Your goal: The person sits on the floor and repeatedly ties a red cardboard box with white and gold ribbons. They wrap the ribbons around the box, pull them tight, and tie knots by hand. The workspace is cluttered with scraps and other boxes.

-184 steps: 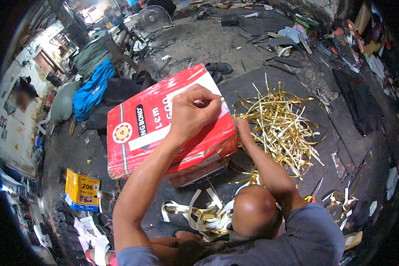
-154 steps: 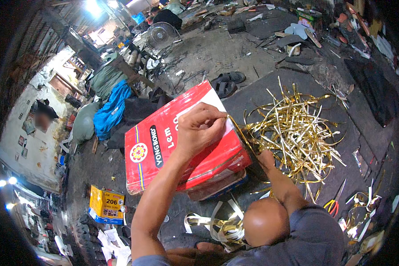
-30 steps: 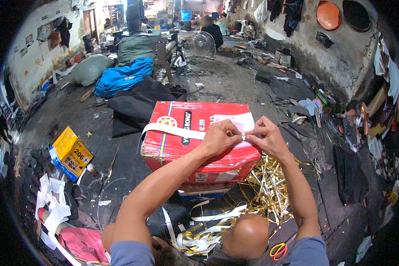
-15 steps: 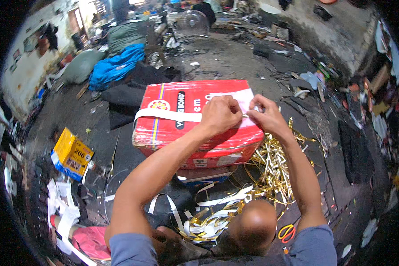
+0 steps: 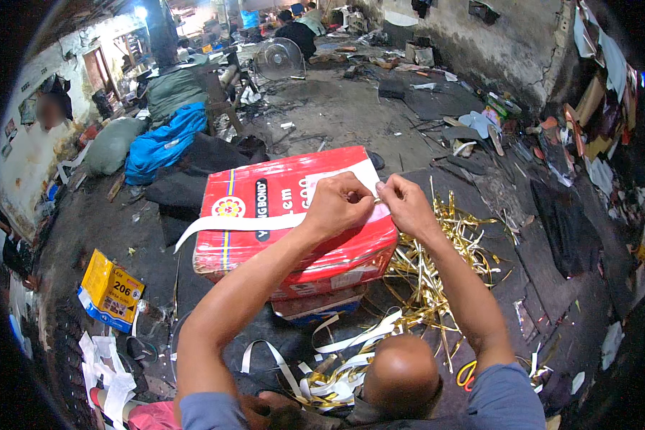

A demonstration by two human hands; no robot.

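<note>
Head view. The left hand (image 5: 340,204) is above the right part of the red box (image 5: 287,269), its thumb and forefinger together and clamped on the white strip (image 5: 254,223) near the box's right edge. The right hand (image 5: 411,208) is just beside it at that edge. Its thumb and forefinger are drawn close together; the contact point is too small to tell whether they clamp the strip or only touch it. The fingertips of both hands nearly meet, and a small gold end shows between them.

The strip is on top of the box. It is narrow, white and mostly flat, and passes just below the flower emblem (image 5: 228,208). At the left, its free end overhangs the box edge and curves downward. At the right, it passes out of sight under the left hand and wrist.

The box is tilted slightly in view, with a glossy, creased top. A tangled heap of gold strips (image 5: 473,265) lies on the floor to its right. Loose white strips (image 5: 344,383) mixed with gold lie beside the knee (image 5: 401,369). Scissors (image 5: 467,374) lie near the right arm.
</note>
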